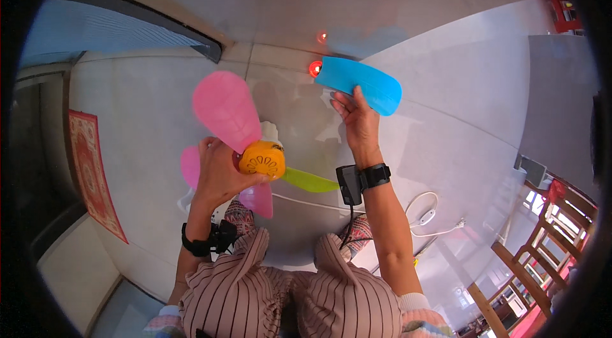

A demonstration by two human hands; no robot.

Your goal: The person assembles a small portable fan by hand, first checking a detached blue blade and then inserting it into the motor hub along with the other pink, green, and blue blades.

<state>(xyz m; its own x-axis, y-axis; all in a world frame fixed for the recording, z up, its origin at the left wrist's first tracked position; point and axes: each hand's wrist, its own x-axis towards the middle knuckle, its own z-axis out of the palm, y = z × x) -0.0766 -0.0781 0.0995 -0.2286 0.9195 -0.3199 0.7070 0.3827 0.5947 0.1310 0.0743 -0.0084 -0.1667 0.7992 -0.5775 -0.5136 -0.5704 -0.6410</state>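
Observation:
My left hand grips a flower-shaped piece by its round orange centre, which has dark petal-like marks drawn on it. A large pink petal rises from this centre, and a green petal points to the right. A pinkish-purple petal hangs below; more pink shows behind my left wrist. In my right hand is a loose blue petal, long and curved, pinched near its lower edge. The blue petal is apart from the orange centre. Behind my left hand, something whitish is mostly hidden.
A small red glowing light sits at the base of the shiny wall, just past the blue petal. A white cord with a switch lies on the right floor. Wooden furniture stands far right; a red patterned mat is at left.

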